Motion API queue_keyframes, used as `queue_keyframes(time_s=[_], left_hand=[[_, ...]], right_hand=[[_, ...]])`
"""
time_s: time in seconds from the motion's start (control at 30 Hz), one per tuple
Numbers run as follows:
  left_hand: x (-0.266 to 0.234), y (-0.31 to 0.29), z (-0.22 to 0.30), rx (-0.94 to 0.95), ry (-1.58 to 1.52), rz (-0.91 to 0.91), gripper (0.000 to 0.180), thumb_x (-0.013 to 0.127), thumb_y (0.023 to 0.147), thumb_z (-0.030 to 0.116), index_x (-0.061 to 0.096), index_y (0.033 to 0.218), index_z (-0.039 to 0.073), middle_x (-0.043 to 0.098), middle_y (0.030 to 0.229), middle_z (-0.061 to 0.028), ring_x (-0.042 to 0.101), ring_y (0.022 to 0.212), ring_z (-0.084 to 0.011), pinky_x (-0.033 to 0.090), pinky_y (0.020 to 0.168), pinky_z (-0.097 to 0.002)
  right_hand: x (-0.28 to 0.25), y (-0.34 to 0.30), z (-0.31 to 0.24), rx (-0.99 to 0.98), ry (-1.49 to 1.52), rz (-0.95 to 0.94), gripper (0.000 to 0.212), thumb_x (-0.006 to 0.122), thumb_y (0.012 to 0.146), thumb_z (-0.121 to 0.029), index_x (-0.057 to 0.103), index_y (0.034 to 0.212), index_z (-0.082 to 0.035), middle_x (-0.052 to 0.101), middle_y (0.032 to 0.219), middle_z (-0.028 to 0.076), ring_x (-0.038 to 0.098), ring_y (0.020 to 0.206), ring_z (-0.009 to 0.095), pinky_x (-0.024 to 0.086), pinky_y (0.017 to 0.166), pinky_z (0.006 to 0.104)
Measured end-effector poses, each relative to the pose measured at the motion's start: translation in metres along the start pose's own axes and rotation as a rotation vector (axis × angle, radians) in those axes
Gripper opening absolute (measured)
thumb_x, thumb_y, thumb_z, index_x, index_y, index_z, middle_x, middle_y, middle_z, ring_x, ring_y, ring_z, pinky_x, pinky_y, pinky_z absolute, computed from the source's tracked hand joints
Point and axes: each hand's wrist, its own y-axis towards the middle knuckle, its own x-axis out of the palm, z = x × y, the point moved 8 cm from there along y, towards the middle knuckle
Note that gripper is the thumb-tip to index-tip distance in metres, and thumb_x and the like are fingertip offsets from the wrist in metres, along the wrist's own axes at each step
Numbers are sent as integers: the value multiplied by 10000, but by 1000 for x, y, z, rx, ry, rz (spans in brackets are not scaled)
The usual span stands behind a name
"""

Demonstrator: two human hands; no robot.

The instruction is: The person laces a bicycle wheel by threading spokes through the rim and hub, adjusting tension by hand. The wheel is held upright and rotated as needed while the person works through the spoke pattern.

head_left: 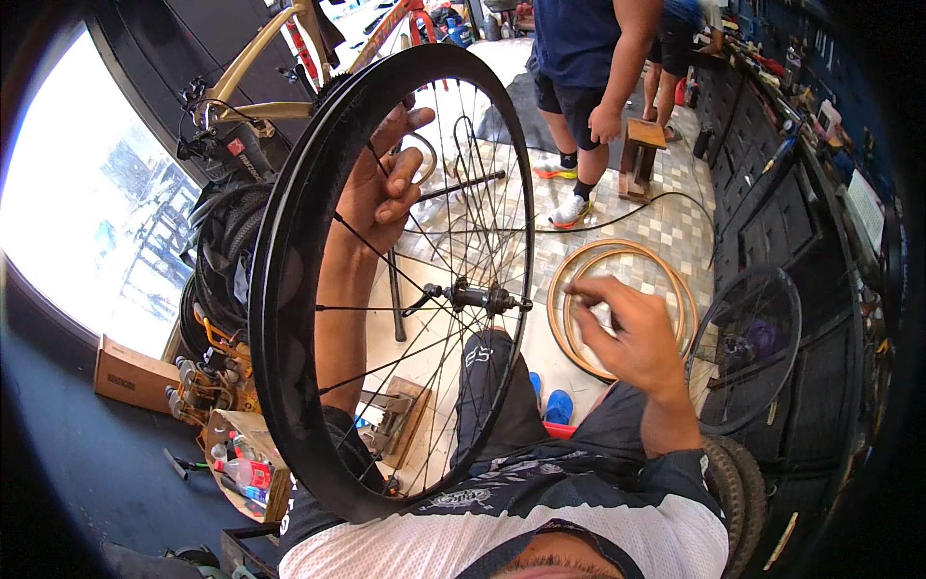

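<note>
Black deep-rimmed wheel [282,289] stands upright before our torso [540,492]. Our left hand [389,188] curls at spokes [363,309]; we cannot tell if it clamps. Our right hand [632,333] hovers right of hub [470,297], fingers bent, hold unclear. 2 people [582,72] stand near wooden stool [640,150].

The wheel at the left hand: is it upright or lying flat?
Upright: the wheel stands on edge at the left hand, its hub pointing sideways. The tan tyres, by contrast, lie flat.

Tiled flr [666,232] w/ tan tyre loops [554,311], blk hose/cable [598,226], sm wooden stool [643,145].
</note>
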Motion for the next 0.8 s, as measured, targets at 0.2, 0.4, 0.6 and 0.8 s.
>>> queue_keyframes(time_s=[0.2,0.4,0.6,0.8], left_hand=[[2,-11,11,-15,20,29,346,618,1082,169,591,1338,-61,667,1324,-202,397,563,-14,278,302,-132],[-8,-11,9,-9,11,67,320,610,1087,169,620,1328,-42,677,1303,-198,413,544,-19,292,300,-135],[-9,-9,7,-9,-70,1,316,593,1089,157,627,1322,-54,668,1248,-195,423,555,-32,312,299,-124],[-8,-9,8,14,-83,-11,316,587,1090,152,634,1322,-58,664,1210,-200,425,566,-28,319,306,-112]], right_hand=[[62,43,-20,-142,89,26,319,739,947,-122,718,1263,-81,762,894,91,614,552,185,497,559,330],[81,51,-17,-66,86,-84,296,660,984,-168,666,1274,-111,761,953,141,735,764,349,571,661,452],[82,57,-20,-56,104,-94,300,653,978,-167,658,1273,-110,744,901,142,730,755,356,566,667,467],[90,59,-16,2,124,-130,297,644,977,-164,649,1268,-106,727,822,152,730,746,372,561,679,479]])
